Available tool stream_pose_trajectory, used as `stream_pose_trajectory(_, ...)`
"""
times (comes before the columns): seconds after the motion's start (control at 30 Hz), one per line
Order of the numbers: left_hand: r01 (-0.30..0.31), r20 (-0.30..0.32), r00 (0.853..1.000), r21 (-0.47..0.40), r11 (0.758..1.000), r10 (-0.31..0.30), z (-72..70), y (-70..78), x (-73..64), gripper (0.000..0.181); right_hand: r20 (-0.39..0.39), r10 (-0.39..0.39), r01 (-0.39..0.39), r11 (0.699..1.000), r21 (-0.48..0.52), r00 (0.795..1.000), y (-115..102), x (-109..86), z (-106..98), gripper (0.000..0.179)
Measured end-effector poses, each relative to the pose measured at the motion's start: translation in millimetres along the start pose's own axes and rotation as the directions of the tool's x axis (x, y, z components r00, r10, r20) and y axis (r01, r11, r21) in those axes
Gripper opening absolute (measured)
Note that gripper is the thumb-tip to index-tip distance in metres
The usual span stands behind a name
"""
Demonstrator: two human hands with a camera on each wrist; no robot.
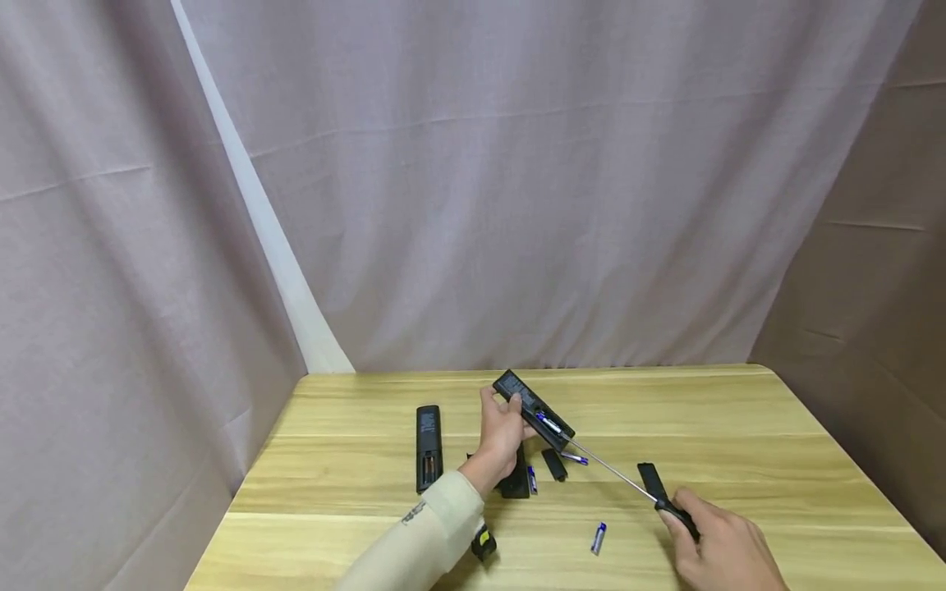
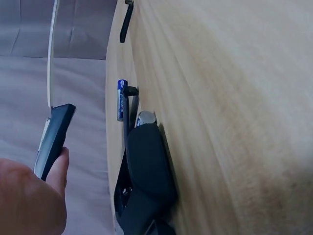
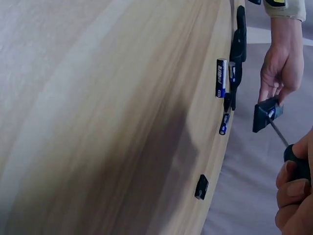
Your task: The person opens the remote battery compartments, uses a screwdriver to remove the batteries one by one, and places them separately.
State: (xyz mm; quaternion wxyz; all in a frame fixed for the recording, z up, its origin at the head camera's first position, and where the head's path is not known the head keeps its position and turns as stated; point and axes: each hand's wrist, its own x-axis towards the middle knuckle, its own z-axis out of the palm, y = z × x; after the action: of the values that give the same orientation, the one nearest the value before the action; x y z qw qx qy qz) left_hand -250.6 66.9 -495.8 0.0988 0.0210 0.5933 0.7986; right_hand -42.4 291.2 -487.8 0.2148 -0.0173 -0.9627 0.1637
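Observation:
In the head view my left hand (image 1: 501, 433) holds a black remote control (image 1: 519, 396) raised over the table, tilted, with its battery compartment uncovered. A blue-and-silver battery (image 1: 548, 423) sits in that compartment. My right hand (image 1: 727, 548) grips the dark handle of a screwdriver (image 1: 613, 470), whose long thin shaft reaches up and left to the battery's end. The right wrist view also shows the screwdriver tip at the compartment end of the remote control (image 3: 262, 113). Fingers of the left hand (image 3: 286, 68) hold the remote from its far end there.
Another black remote (image 1: 429, 435) lies at left, compartment uncovered. A dark remote (image 1: 515, 486) lies partly behind my left wrist. Loose batteries (image 1: 599, 538) (image 1: 533, 480) (image 1: 575, 458) are scattered nearby. Black battery covers (image 1: 554, 465) (image 1: 652, 479) rest on the wooden table (image 1: 776, 468). Curtains (image 1: 517, 205) hang behind.

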Motion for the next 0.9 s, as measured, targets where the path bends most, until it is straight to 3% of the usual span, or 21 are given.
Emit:
stream_pose_trajectory(0.17, -0.033, 0.029, 0.999, 0.005, 0.999, 0.033, 2.4, 4.9, 0.3, 0.03, -0.016, -0.079, 0.078, 0.997, -0.023, 0.997, -0.6, 7.7, -4.2, 0.022)
stream_pose_trajectory(0.4, -0.092, 0.047, 0.995, 0.12, 0.988, 0.087, 2.2, 6.4, -4.0, 0.03, -0.05, -0.142, 0.138, 0.987, -0.079, 0.989, -17.1, 15.3, -11.9, 0.03)
stream_pose_trajectory(0.53, -0.132, 0.064, 0.99, 0.181, 0.975, 0.122, 0.1, 5.2, -5.3, 0.031, 0.057, -0.075, 0.079, 0.994, -0.075, 0.996, -33.5, 21.1, -21.2, 0.031)
stream_pose_trajectory(0.63, -0.144, 0.062, 0.989, 0.221, 0.965, 0.134, -1.2, 4.6, -4.8, 0.033, 0.151, -0.012, 0.023, 0.997, -0.069, 0.988, -42.0, 25.8, -27.3, 0.028)
stream_pose_trajectory(0.9, -0.134, 0.039, 0.991, 0.246, 0.96, 0.129, -1.9, 0.9, -3.1, 0.035, 0.133, -0.054, 0.065, 0.994, -0.082, 0.99, -39.2, 27.7, -26.4, 0.027)
